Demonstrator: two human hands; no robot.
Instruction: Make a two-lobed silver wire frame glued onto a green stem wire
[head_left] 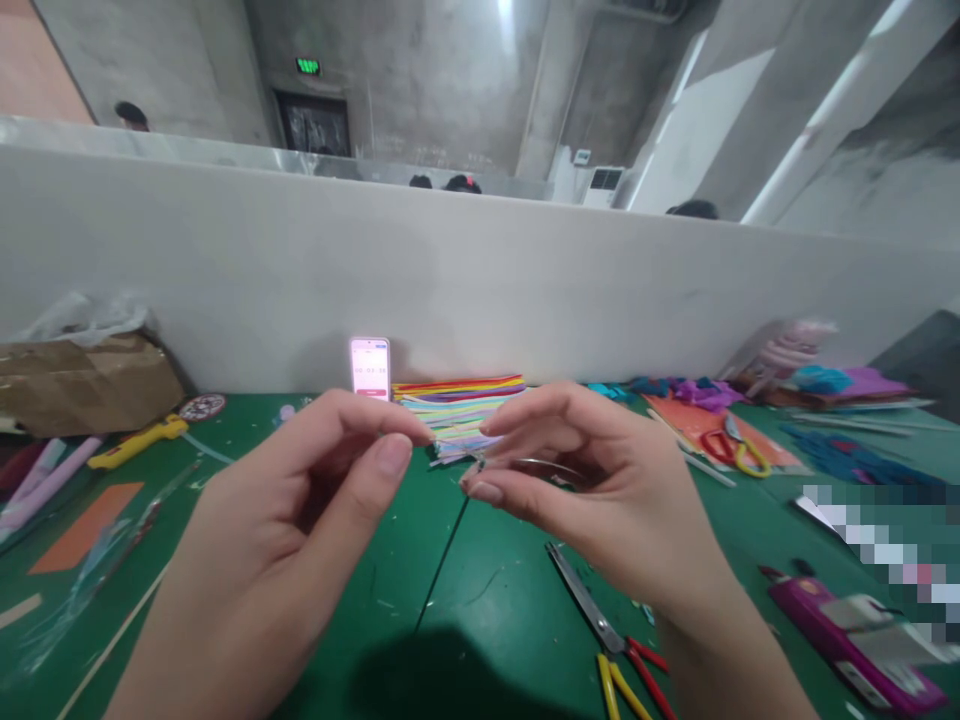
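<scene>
My left hand (277,540) is raised over the table, its thumb and index fingertips a little apart with nothing visible between them. Across from it, my right hand (600,490) pinches a thin dark stem-like wire (444,570) near its upper end. The wire slants down and to the left. A thin, shiny curved strand (551,466) runs from the same fingertips toward the palm; whether it joins the wire I cannot tell. Beyond both hands lies a bundle of multicoloured strips (457,405). Below my right hand are scissors (600,620) with red and yellow handles.
A lit phone (370,368) leans on the white partition (480,290). At left are a cardboard box (90,380) and a yellow glue gun (139,443). To the right lie more scissors (739,448), orange sheets (679,415) and a magenta power strip (847,640) on the green table (375,590).
</scene>
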